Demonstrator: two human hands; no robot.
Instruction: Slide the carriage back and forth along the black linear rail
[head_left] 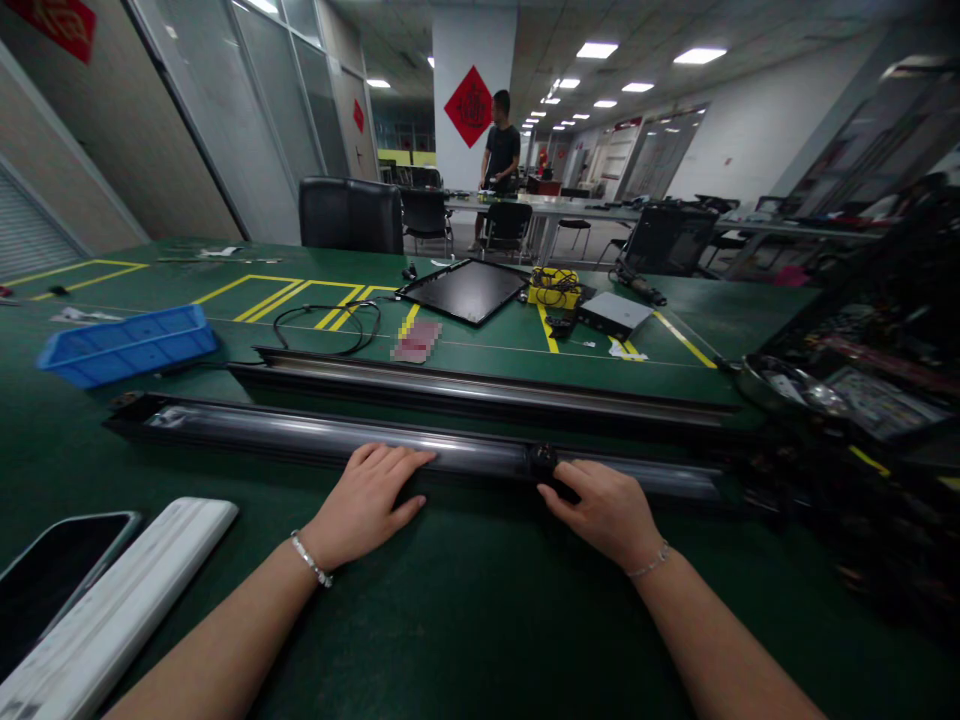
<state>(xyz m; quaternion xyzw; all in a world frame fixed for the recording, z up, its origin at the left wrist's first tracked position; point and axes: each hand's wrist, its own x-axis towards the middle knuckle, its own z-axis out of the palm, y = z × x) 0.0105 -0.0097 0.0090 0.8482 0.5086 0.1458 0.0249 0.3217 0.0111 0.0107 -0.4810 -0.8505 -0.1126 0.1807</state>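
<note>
A long dark channel-shaped bar (255,432) with a shiny inner face lies across the green table in front of me. My left hand (369,505) rests on its near edge, fingers stretched out and thumb apart. Farther right, my right hand (609,508) has its thumb and fingers closed round a small black part (544,461) that sits at the bar. Its exact kind is unclear, and the fingers partly cover it. Just behind lies a second long dark bar (450,388), roughly parallel to the first.
A blue plastic bin (127,345) stands at the left. A phone (60,570) and a white slab-like object (127,610) lie near left. Behind are a black panel (469,290), a yellow box with cables (553,288) and a grey box (615,315). Dark clutter fills the right. A person (501,150) stands far back.
</note>
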